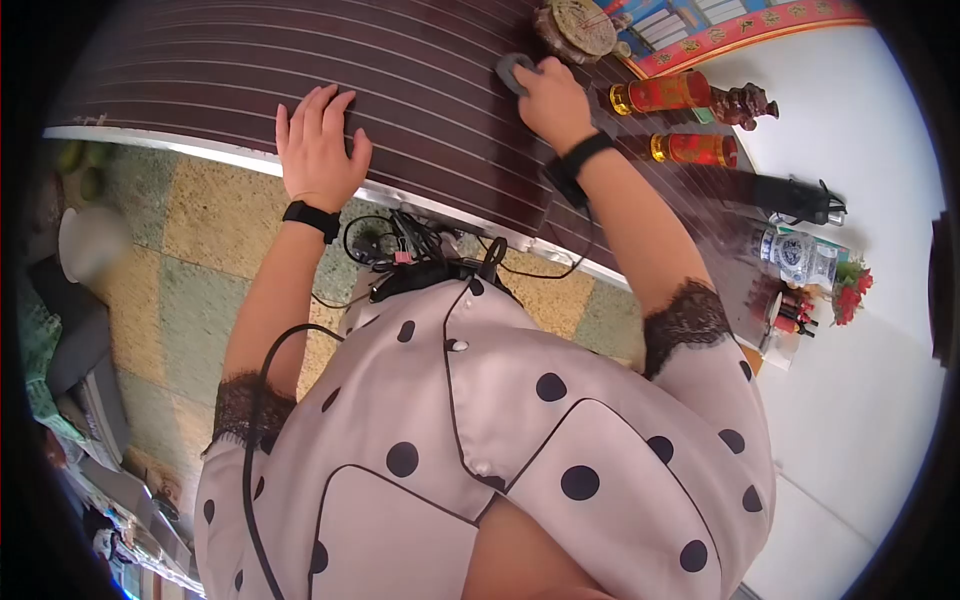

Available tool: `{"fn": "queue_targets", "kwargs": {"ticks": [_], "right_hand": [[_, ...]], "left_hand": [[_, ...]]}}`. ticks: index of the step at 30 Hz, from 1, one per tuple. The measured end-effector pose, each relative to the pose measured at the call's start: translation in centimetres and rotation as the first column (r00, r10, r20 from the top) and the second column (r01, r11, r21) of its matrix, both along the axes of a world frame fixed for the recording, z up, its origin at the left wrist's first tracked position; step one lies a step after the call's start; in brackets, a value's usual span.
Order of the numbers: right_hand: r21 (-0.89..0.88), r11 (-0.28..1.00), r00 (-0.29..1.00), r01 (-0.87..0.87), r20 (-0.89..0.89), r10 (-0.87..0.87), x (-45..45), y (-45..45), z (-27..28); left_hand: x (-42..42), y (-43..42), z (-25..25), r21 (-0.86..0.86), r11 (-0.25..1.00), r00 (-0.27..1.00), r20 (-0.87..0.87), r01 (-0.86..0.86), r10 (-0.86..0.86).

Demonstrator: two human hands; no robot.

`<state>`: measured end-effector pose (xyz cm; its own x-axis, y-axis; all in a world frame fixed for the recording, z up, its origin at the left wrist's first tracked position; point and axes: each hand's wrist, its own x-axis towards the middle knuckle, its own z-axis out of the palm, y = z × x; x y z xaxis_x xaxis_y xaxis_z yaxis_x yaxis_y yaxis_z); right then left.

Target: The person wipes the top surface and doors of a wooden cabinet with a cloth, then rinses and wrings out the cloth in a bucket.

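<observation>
Grey cloth-like item (pixel 513 74) was held in curled right hand (pixel 556 104) at striped tabletop (pixel 430 110); left hand (pixel 322 148) lay spread near edge.

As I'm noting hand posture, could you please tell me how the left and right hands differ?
The left hand is palm down, fingers spread; the right hand closes on a grey cloth-like item. The left hand is nearer the tabletop's white edge, the right hand farther from it. Both wear black wristbands.
</observation>
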<state>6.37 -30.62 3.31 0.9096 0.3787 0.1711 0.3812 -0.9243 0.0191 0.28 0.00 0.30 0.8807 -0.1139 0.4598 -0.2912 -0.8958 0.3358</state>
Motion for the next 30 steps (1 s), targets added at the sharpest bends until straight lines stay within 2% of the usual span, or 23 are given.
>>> {"fn": "queue_targets", "kwargs": {"ticks": [3, 5, 7, 9, 13, 16, 18, 20, 21, 23, 24, 25, 28, 30], "right_hand": [[-0.026, 0.993, 0.993, 0.117, 0.036, -0.116, 1.2, 2.2, -0.1], [-0.058, 0.994, 0.996, 0.093, -0.009, -0.093, -0.2, 2.3, -0.1], [0.021, 1.0, 1.0, 0.016, -0.018, -0.016, -3.5, 2.3, 0.5], [-0.013, 1.0, 1.0, -0.025, -0.012, 0.025, -6.5, 3.1, 1.2], [-0.087, 0.996, 1.0, 0.006, 0.002, -0.006, -5.8, 5.4, 0.8], [-0.155, 0.955, 0.963, 0.252, -0.058, -0.264, -1.0, 8.1, 0.6], [-0.158, 0.876, 0.871, 0.456, -0.122, -0.475, 3.5, 9.1, -0.3], [-0.202, 0.805, 0.753, 0.558, -0.285, -0.593, 6.8, 9.8, 0.7], [-0.207, 0.773, 0.698, 0.6, -0.336, -0.632, 8.8, 9.6, 0.2], [-0.301, 0.789, 0.665, 0.537, -0.424, -0.614, 11.5, 9.5, 0.7], [-0.369, 0.788, 0.712, 0.493, -0.349, -0.609, 12.1, 9.9, 0.8], [-0.367, 0.792, 0.717, 0.487, -0.349, -0.603, 12.7, 10.1, 0.9], [-0.296, 0.725, 0.569, 0.622, -0.464, -0.679, 14.5, 10.8, 2.0], [-0.313, 0.734, 0.576, 0.603, -0.465, -0.672, 16.0, 10.4, 1.5]], "left_hand": [[-0.1, 0.1, 0.0, 0.009, 1.0, 1.0, 0.004, 0.006, -0.006], [-0.3, 0.1, 0.0, 0.008, 1.0, 1.0, -0.012, 0.004, -0.004], [-0.3, 0.1, 0.2, -0.003, 1.0, 1.0, -0.002, 0.0, 0.0], [-0.3, 0.0, 0.3, -0.012, 1.0, 1.0, -0.018, 0.004, -0.004], [-0.2, 0.1, 0.3, -0.022, 1.0, 1.0, -0.018, 0.011, -0.012], [-0.3, 0.1, 0.4, -0.033, 0.999, 1.0, -0.003, 0.02, -0.02], [-0.2, 0.2, 0.4, -0.034, 0.999, 1.0, -0.003, 0.018, -0.018], [-0.3, 0.2, 0.5, -0.05, 0.999, 0.999, -0.023, 0.021, -0.023], [-0.3, 0.2, 0.6, -0.047, 0.999, 1.0, -0.021, 0.02, -0.021], [-0.2, 0.3, 0.6, -0.068, 0.997, 0.999, -0.038, 0.024, -0.026], [-0.2, 0.4, 0.6, -0.083, 0.996, 0.999, -0.031, 0.03, -0.032], [-0.2, 0.5, 0.6, -0.081, 0.996, 0.999, -0.03, 0.022, -0.025], [-0.1, 0.7, 0.7, -0.124, 0.991, 0.998, -0.034, 0.045, -0.049], [-0.1, 0.8, 0.6, -0.132, 0.99, 0.998, -0.035, 0.047, -0.052]]}}
